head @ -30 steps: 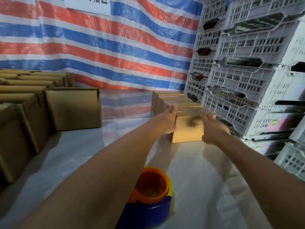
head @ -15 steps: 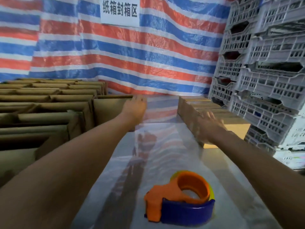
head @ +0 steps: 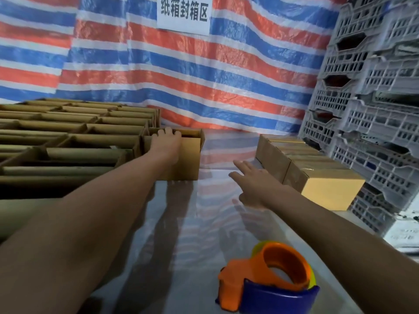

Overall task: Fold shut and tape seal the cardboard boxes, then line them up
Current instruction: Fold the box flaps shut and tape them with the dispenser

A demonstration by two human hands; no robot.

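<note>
On the left side of the shiny grey table (head: 181, 223), the person's left hand (head: 166, 145) hooks its fingers over the top edge of an open brown cardboard box (head: 189, 155) and grips it. The right hand (head: 251, 184) hangs over the table with fingers spread out, holding nothing. By the white plastic crates (head: 374, 132) sits a neat row of shut, taped brown boxes (head: 317, 175), so I think those are done. A big bunch of open brown boxes (head: 68, 141) sits on the left, so lots of folding and taping is left. An orange and blue tape holder (head: 267, 284) lies close by, untouched.
</note>
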